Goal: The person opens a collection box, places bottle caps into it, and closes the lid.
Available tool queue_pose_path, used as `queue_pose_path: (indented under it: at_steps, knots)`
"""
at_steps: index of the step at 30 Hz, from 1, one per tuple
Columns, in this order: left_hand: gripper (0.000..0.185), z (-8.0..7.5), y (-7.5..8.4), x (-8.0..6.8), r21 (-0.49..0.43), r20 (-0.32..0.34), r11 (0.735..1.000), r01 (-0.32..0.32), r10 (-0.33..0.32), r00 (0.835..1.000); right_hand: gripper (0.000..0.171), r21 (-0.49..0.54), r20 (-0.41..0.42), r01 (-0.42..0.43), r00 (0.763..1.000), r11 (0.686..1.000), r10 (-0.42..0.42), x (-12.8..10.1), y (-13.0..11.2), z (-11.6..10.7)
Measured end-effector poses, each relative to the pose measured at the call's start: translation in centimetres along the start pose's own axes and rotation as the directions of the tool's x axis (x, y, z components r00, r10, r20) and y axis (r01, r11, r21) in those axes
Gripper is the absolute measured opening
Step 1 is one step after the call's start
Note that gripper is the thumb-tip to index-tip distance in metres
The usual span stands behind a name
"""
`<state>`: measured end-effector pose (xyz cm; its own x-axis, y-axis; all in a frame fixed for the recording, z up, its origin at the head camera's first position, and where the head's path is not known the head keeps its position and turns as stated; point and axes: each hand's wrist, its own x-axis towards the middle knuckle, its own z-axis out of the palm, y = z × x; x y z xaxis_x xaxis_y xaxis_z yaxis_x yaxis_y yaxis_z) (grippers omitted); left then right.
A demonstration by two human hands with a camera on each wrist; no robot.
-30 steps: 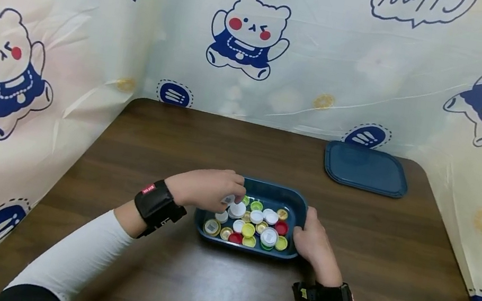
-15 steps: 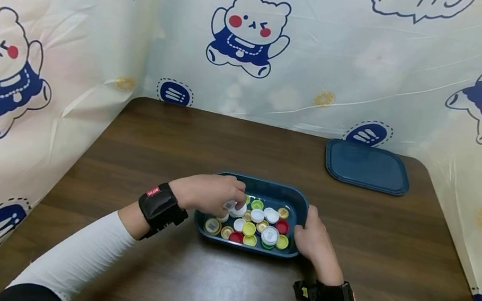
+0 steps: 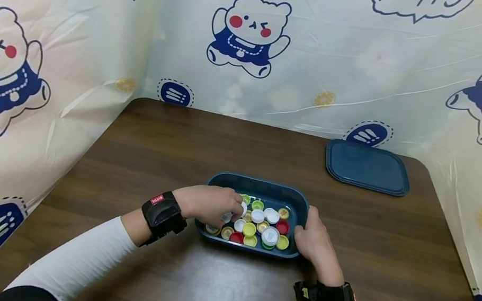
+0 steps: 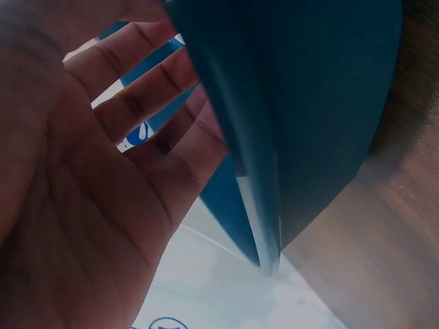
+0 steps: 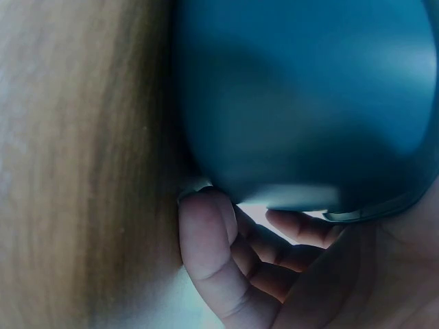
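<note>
The left hand [image 3: 209, 204] reaches into the blue tray [image 3: 299, 204] mid-desk, fingers curled, apparently pinching a white cap [image 3: 227, 217] (partly hidden). The right hand [image 3: 314, 241] grips the tray's right end. A loose pinch could drop the cap.

A blue tub [image 3: 301, 207] sits flat on the table, near the front. It is long with round corners. Inside lie many little caps [image 3: 262, 225], white, yellow, red and green, all mixed up in a pile.
</note>
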<state>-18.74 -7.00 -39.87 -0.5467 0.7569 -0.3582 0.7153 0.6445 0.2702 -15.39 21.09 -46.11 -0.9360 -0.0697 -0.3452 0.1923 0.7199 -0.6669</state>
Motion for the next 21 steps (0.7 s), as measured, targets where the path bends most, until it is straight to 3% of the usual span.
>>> queue_pose_path:
  at_steps: [4,13,21]
  knots:
    - [0.027,0.0,0.0,0.0,0.024,-0.013,1.000,-0.008,0.008,1.000,0.057,0.003,0.002,-0.001,1.000,1.000,0.001,-0.1,0.0,0.0]
    - [0.068,-1.0,0.1,-1.3,0.049,-0.087,0.999,-0.006,0.010,0.996,0.056,0.006,0.009,-0.012,1.000,1.000,0.012,-0.2,-0.2,0.0]
    - [0.070,-1.4,-1.1,-4.0,0.043,-0.143,0.997,0.060,-0.053,0.988,0.056,0.000,0.006,-0.006,1.000,1.000,0.006,-0.1,-0.2,0.0]
